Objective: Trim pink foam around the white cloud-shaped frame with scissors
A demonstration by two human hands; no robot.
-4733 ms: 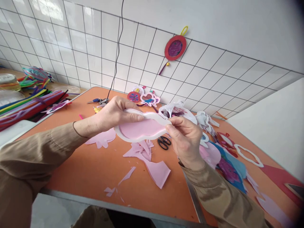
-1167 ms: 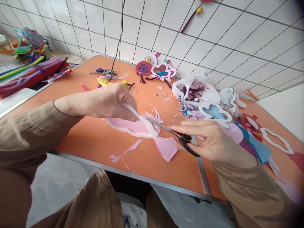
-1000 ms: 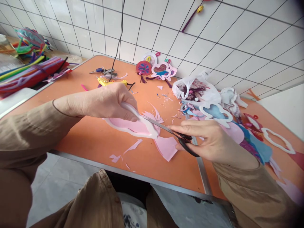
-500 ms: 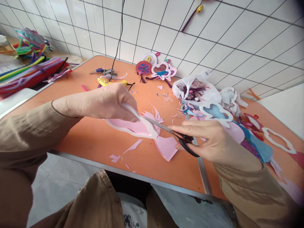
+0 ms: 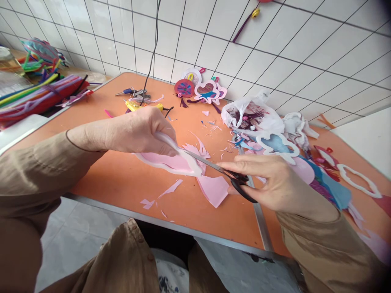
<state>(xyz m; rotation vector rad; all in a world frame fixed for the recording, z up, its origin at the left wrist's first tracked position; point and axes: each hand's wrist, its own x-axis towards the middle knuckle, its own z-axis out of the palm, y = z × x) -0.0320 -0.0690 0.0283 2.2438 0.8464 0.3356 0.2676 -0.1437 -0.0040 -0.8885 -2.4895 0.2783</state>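
Note:
My left hand (image 5: pixel 143 132) pinches a pink cutout with a thick white border (image 5: pixel 171 167) and holds it tilted above the orange table (image 5: pixel 119 179). My fingers cover its upper left part. Black-handled scissors (image 5: pixel 227 172) are gripped in my right hand (image 5: pixel 270 183), thumb and fingers at the handle loops. Their blades point left and lie against the cutout's right edge. Just below the blades is a pink offcut (image 5: pixel 215 191); whether it is still joined to the cutout, I cannot tell. More pink scraps (image 5: pixel 192 150) lie behind the cutout.
A yellow glue gun (image 5: pixel 131 106) and keys (image 5: pixel 142 94) lie behind my left hand. Finished ornaments (image 5: pixel 207 90) lean on the tiled wall. At right are a plastic bag (image 5: pixel 269 120), a white cloud-shaped frame (image 5: pixel 295 154) and coloured sheets. Bundled pipe cleaners (image 5: pixel 45 97) fill the left.
Both hands and the scissors stay almost in the same place. The cutout's lower right edge and the pink offcut have shifted very slightly.

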